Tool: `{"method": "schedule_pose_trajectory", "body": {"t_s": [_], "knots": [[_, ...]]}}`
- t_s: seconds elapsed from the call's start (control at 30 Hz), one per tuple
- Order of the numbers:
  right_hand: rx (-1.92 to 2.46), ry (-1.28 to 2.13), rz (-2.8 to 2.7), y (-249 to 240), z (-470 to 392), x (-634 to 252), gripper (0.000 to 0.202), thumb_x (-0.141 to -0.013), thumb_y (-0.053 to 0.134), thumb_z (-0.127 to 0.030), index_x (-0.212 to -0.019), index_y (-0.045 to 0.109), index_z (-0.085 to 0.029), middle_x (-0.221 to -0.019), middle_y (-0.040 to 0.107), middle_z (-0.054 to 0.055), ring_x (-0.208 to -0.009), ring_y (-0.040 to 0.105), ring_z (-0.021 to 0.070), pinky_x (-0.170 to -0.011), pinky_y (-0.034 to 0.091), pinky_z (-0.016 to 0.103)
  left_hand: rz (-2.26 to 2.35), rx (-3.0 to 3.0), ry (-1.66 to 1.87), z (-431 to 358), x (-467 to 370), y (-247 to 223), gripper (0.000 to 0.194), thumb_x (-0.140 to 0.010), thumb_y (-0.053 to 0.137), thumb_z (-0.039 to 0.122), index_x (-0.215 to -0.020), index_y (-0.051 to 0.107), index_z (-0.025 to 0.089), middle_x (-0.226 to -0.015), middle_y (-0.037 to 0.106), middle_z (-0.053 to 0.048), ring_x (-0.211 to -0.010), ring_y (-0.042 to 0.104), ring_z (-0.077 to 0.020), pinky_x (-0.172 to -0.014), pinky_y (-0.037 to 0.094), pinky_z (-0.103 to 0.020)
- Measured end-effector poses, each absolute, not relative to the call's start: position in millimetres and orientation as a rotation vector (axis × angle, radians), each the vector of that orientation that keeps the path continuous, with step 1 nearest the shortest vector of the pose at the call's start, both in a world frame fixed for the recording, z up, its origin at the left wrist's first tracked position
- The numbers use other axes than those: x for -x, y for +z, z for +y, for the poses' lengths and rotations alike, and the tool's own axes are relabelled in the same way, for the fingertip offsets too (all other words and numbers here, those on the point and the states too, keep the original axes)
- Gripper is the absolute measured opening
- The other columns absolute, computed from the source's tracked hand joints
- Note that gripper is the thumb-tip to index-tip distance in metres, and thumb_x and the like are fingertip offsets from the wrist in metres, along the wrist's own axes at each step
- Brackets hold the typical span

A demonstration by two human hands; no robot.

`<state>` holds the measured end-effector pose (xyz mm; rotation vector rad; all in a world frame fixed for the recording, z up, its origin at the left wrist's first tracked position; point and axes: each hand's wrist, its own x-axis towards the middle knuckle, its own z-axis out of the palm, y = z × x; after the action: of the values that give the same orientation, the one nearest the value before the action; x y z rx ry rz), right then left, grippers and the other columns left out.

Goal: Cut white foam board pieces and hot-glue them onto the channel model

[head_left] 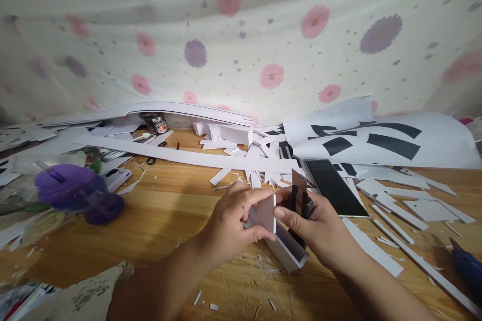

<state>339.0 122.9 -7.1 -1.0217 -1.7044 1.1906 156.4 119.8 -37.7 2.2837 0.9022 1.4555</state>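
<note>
In the middle of the head view my left hand [237, 213] pinches a small white board piece [266, 210] between fingers and thumb, held on edge. My right hand [316, 220] is closed round a dark tool with a flat, shiny, blade-like plate [299, 188]; its exact kind is unclear. The right thumb reaches towards the edge of the board piece. Just below both hands a narrow open white box or channel [288, 256] sits tilted across the view, its dark inside showing. My hands partly hide it, so I cannot tell whether it rests on the table.
White board strips and offcuts [399, 205] litter the wooden table [169, 210]. A black tablet-like slab [335, 188] lies right of my hands. A purple-lidded cup [68, 185] stands left, a black printed tub [154, 123] behind. A blue-handled tool [467, 266] lies far right.
</note>
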Motion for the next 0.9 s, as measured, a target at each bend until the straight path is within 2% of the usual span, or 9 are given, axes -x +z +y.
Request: {"method": "schedule_pose_trajectory", "body": {"t_s": [0.17, 0.33, 0.43, 0.6, 0.77, 0.9], "knots": [[0.989, 1.133, -1.729, -8, 123, -336, 0.024, -0.077, 0.065, -0.041, -0.082, 0.06, -0.019, -0.074, 0.059, 0.0, -0.068, 0.054, 0.0133, -0.064, 0.045, 0.026, 0.601, -1.845, 1.34, 120, -159, -44, 0.057, -0.067, 0.078, 0.038, -0.115, 0.048, 0.027, -0.096, 0.057, -0.004, -0.082, 0.059, -0.0157, -0.071, 0.053, -0.028], [0.92, 1.016, -1.827, -11, 126, -336, 0.016, -0.079, 0.064, -0.035, -0.087, 0.064, -0.02, -0.085, 0.063, 0.002, -0.082, 0.06, 0.0168, -0.076, 0.048, 0.029, 0.685, -1.651, 1.393, 117, -160, -42, 0.025, -0.082, 0.066, 0.025, -0.101, 0.05, 0.021, -0.086, 0.055, -0.001, -0.077, 0.055, -0.01, -0.07, 0.048, -0.021], [0.91, 0.977, -1.854, -13, 128, -338, 0.015, -0.08, 0.063, -0.032, -0.088, 0.065, -0.02, -0.09, 0.065, 0.003, -0.089, 0.062, 0.018, -0.081, 0.048, 0.031, 0.786, -1.642, 1.398, 116, -161, -40, 0.022, -0.08, 0.063, 0.018, -0.097, 0.05, 0.019, -0.084, 0.056, -0.001, -0.075, 0.055, -0.0099, -0.068, 0.047, -0.021], [1.029, 0.935, -1.816, -11, 128, -342, 0.021, -0.079, 0.062, -0.038, -0.087, 0.067, -0.02, -0.087, 0.066, 0.005, -0.081, 0.062, 0.0186, -0.075, 0.05, 0.032, 0.986, -1.62, 1.466, 119, -159, -33, 0.022, -0.073, 0.059, 0.01, -0.093, 0.053, 0.017, -0.084, 0.061, -0.003, -0.075, 0.06, -0.0116, -0.068, 0.05, -0.022], [1.22, 0.871, -1.657, -5, 133, -352, 0.025, -0.076, 0.065, -0.045, -0.082, 0.065, -0.021, -0.071, 0.062, 0.002, -0.062, 0.055, 0.0157, -0.054, 0.044, 0.028, 1.233, -1.758, 1.628, 123, -138, -22, 0.007, -0.073, 0.06, 0.015, -0.08, 0.06, 0.016, -0.07, 0.064, -0.001, -0.063, 0.06, -0.0107, -0.058, 0.049, -0.021], [1.307, 0.807, -1.718, -7, 143, -357, 0.022, -0.076, 0.064, -0.042, -0.08, 0.064, -0.021, -0.075, 0.065, 0.004, -0.067, 0.058, 0.0175, -0.058, 0.045, 0.029, 1.446, -1.775, 1.65, 120, -126, -25, 0.005, -0.073, 0.064, 0.02, -0.074, 0.06, 0.017, -0.065, 0.065, 0.0, -0.057, 0.059, -0.0101, -0.054, 0.048, -0.02]]}}
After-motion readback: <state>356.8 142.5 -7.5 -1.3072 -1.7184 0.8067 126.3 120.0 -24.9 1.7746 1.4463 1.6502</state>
